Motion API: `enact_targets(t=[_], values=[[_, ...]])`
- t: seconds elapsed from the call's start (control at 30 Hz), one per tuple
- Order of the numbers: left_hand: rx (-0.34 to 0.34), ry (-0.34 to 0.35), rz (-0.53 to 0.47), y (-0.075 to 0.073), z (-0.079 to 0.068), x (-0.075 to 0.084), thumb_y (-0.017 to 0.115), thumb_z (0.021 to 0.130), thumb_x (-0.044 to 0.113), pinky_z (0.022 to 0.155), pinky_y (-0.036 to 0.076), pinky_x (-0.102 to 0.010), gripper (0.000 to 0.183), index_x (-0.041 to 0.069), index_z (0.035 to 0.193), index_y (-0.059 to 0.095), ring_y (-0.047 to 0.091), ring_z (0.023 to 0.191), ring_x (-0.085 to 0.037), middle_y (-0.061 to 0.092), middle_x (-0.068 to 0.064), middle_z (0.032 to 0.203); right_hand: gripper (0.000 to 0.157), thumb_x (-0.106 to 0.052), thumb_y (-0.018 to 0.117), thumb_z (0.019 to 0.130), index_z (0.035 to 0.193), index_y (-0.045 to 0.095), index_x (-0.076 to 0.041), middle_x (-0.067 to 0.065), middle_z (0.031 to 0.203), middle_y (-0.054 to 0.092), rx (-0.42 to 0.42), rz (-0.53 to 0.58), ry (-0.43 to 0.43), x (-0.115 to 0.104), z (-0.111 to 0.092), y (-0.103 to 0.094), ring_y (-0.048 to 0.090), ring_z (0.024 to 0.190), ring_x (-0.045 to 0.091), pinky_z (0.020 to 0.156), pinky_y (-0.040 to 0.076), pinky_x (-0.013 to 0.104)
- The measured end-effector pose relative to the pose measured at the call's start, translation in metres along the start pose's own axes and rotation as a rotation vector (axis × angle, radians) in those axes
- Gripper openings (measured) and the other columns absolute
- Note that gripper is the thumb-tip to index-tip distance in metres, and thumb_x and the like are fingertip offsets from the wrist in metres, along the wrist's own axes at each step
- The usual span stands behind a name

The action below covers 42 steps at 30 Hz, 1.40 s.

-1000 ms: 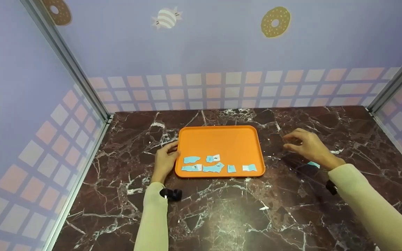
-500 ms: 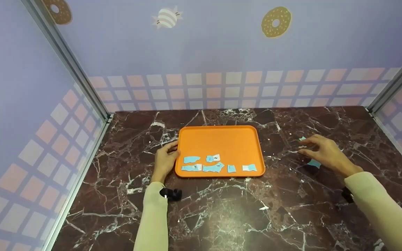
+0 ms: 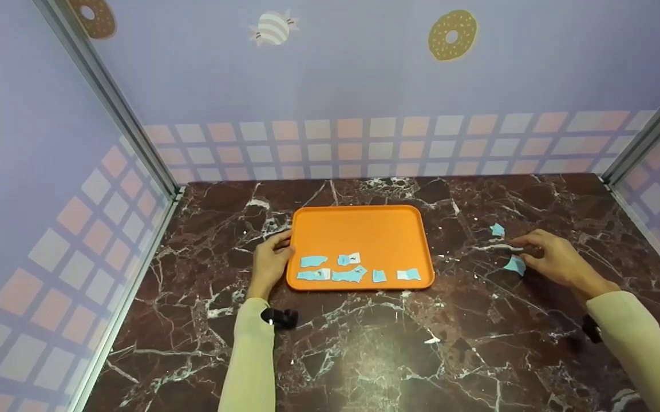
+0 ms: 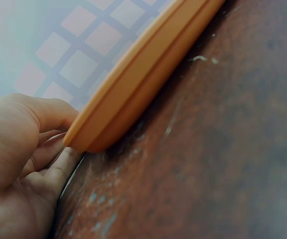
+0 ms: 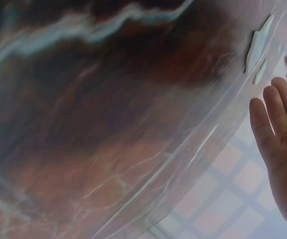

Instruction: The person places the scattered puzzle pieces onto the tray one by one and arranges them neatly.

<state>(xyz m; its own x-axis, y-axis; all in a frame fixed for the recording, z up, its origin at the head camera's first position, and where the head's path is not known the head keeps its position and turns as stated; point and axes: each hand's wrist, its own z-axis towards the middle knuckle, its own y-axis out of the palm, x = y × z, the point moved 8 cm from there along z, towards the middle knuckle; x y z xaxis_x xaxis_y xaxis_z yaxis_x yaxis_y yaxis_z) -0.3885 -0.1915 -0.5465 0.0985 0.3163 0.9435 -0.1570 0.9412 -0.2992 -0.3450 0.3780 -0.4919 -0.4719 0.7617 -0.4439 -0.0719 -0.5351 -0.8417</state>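
Observation:
My left hand (image 3: pixel 269 266) grips the left edge of an orange tray (image 3: pixel 358 229), and its fingers meet the rim in the left wrist view. Torn light-blue paper pieces lie along the near part of the tray, among them one with a white end (image 3: pixel 408 274). On the table to the right are two more torn pieces, a small one (image 3: pixel 497 229) and a larger one (image 3: pixel 514 265). Just beside them hovers my right hand (image 3: pixel 558 260), fingers loosely bent, its thumb close by the larger piece. The right wrist view shows its fingers (image 5: pixel 263 117) apart with nothing between them.
The dark marbled table (image 3: pixel 352 355) has white veins and specks. A patterned wall (image 3: pixel 335 86) closes off its back edge, and a side wall (image 3: pixel 38 229) stands on the left. A small white scrap or mark (image 3: pixel 433 340) shows near the front.
My right hand has drawn right and toward me, uncovering the two blue paper pieces on the table. The left hand and the tray have stayed put.

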Motion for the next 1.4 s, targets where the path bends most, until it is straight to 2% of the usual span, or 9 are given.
enact_targets(t=[0.17, 0.27, 0.43, 0.67, 0.9, 1.1, 1.2, 1.4], values=[[-0.003, -0.006, -0.006, 0.001, 0.0, 0.0, 0.069, 0.098, -0.005, 0.096, 0.059, -0.042, 0.04, -0.002, 0.137, 0.07, 0.072, 0.112, -0.036, 0.073, -0.022, 0.122, 0.039, 0.019, 0.074, 0.082, 0.118, 0.076, 0.004, 0.013, 0.105, 0.068, -0.036, -0.003, -0.016, 0.005, -0.006, 0.002, 0.07, 0.09, 0.035, 0.075, 0.059, 0.031], [-0.01, -0.007, -0.012, 0.001, 0.0, 0.0, 0.069, 0.098, -0.005, 0.096, 0.059, -0.042, 0.04, -0.002, 0.138, 0.07, 0.072, 0.112, -0.036, 0.072, -0.022, 0.122, 0.04, 0.02, 0.074, 0.081, 0.117, 0.076, 0.003, 0.012, 0.103, 0.067, -0.054, 0.002, -0.053, 0.005, -0.008, 0.006, 0.067, 0.085, 0.027, 0.07, 0.055, 0.027], [-0.011, -0.012, -0.003, 0.0, 0.0, 0.0, 0.069, 0.098, -0.004, 0.097, 0.059, -0.042, 0.04, -0.002, 0.138, 0.07, 0.071, 0.113, -0.035, 0.072, -0.021, 0.123, 0.043, 0.019, 0.074, 0.08, 0.119, 0.078, 0.0, 0.01, 0.103, 0.064, -0.122, -0.005, -0.044, 0.003, -0.008, 0.01, 0.055, 0.076, 0.015, 0.062, 0.045, 0.028], [-0.018, -0.049, -0.01, 0.0, 0.0, -0.002, 0.068, 0.099, -0.001, 0.096, 0.059, -0.04, 0.04, 0.0, 0.139, 0.07, 0.071, 0.114, -0.034, 0.072, -0.02, 0.124, 0.034, 0.004, 0.078, 0.089, 0.123, 0.078, 0.0, 0.008, 0.106, 0.062, -0.224, -0.002, 0.046, 0.007, -0.008, 0.014, 0.058, 0.084, 0.021, 0.069, 0.049, 0.036], [-0.015, -0.051, -0.018, 0.0, -0.001, -0.001, 0.068, 0.099, -0.002, 0.097, 0.058, -0.041, 0.04, 0.0, 0.139, 0.07, 0.071, 0.114, -0.034, 0.072, -0.02, 0.124, 0.028, 0.0, 0.08, 0.091, 0.119, 0.079, -0.001, 0.01, 0.109, 0.066, -0.201, 0.005, 0.049, 0.007, -0.011, 0.012, 0.064, 0.086, 0.023, 0.07, 0.053, 0.036], [-0.015, -0.049, -0.003, 0.0, 0.0, -0.002, 0.068, 0.099, -0.001, 0.097, 0.059, -0.041, 0.04, 0.001, 0.139, 0.07, 0.072, 0.113, -0.034, 0.072, -0.019, 0.123, 0.035, 0.003, 0.08, 0.087, 0.121, 0.077, 0.0, 0.008, 0.107, 0.066, -0.229, 0.017, 0.047, 0.007, -0.014, 0.011, 0.066, 0.089, 0.026, 0.073, 0.055, 0.04], [-0.014, -0.045, 0.002, 0.0, 0.0, -0.002, 0.068, 0.099, -0.001, 0.097, 0.059, -0.042, 0.04, 0.001, 0.139, 0.07, 0.071, 0.113, -0.034, 0.072, -0.02, 0.123, 0.035, 0.002, 0.083, 0.086, 0.12, 0.077, 0.0, 0.006, 0.105, 0.066, -0.234, 0.028, 0.062, 0.007, -0.014, 0.012, 0.067, 0.09, 0.026, 0.074, 0.056, 0.037], [-0.01, -0.051, 0.002, 0.001, 0.0, -0.002, 0.069, 0.098, -0.001, 0.098, 0.058, -0.042, 0.04, 0.0, 0.139, 0.07, 0.071, 0.114, -0.034, 0.072, -0.021, 0.124, 0.021, -0.005, 0.086, 0.088, 0.108, 0.079, -0.003, 0.0, 0.096, 0.068, -0.17, 0.045, 0.082, 0.007, -0.012, 0.013, 0.065, 0.083, 0.014, 0.071, 0.054, 0.028]])
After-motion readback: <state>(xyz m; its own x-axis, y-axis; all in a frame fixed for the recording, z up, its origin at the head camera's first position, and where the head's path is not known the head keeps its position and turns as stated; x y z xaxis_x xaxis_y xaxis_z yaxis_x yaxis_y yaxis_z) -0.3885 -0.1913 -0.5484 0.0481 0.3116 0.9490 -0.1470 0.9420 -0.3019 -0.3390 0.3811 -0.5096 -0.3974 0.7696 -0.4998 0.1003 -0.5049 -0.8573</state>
